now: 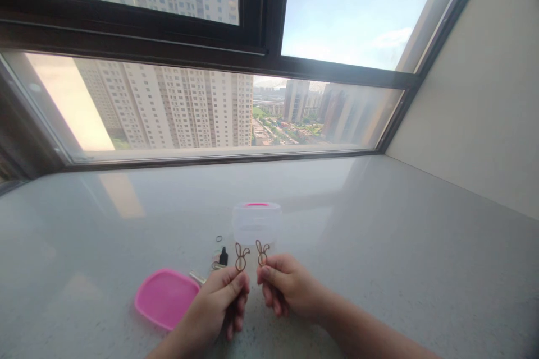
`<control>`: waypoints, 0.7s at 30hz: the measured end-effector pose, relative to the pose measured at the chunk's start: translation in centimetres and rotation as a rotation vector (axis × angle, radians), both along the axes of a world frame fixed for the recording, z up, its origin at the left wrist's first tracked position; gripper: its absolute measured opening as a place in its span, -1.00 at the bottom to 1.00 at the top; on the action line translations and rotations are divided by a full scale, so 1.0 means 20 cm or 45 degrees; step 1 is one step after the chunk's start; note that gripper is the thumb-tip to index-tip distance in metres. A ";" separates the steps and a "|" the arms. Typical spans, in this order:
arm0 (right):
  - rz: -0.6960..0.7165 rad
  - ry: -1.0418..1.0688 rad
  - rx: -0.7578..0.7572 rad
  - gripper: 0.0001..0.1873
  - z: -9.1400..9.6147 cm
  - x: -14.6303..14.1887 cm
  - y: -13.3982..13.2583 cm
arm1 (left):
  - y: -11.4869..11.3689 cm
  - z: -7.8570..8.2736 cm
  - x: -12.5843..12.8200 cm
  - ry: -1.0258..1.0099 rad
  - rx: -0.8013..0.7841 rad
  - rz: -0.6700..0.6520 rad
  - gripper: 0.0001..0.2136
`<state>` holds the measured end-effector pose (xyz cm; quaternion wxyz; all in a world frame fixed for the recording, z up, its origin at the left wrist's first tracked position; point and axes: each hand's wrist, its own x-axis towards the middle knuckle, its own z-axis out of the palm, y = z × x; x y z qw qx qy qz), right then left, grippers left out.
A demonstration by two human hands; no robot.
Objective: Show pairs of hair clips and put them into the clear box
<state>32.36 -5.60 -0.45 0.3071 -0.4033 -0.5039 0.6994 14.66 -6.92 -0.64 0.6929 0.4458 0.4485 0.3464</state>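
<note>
My left hand (223, 297) pinches a small brown wire clip shaped like a rabbit's head (240, 258), its two ears pointing up. Close beside it, a matching rabbit-shaped clip (261, 253) is held upright between the thumb and fingers of my right hand (286, 283). The two clips are a small gap apart. Just beyond them stands a translucent white plastic container (256, 223) with a pink strip at its top. Partly behind my left forearm lies a pink lid or tray (166, 298) with rounded corners.
Left of the container lie a small ring (219, 238), a black item (223, 256) that may be a binder clip, and a silver metal piece (197, 277), partly hidden by my left hand. The pale speckled sill (357, 235) runs to a dark-framed window (269, 61); a wall (475, 90) bounds it at right.
</note>
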 end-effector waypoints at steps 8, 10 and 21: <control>0.047 0.095 -0.023 -0.53 0.00 0.02 0.01 | -0.01 0.01 0.01 -0.096 -0.036 0.001 -0.54; 0.061 0.125 -0.026 -0.53 -0.01 0.02 0.01 | 0.00 0.00 0.00 -0.095 -0.039 -0.003 -0.53; 0.078 0.169 -0.033 -0.54 -0.02 0.03 0.02 | -0.02 0.00 0.00 -0.095 -0.049 -0.036 -0.58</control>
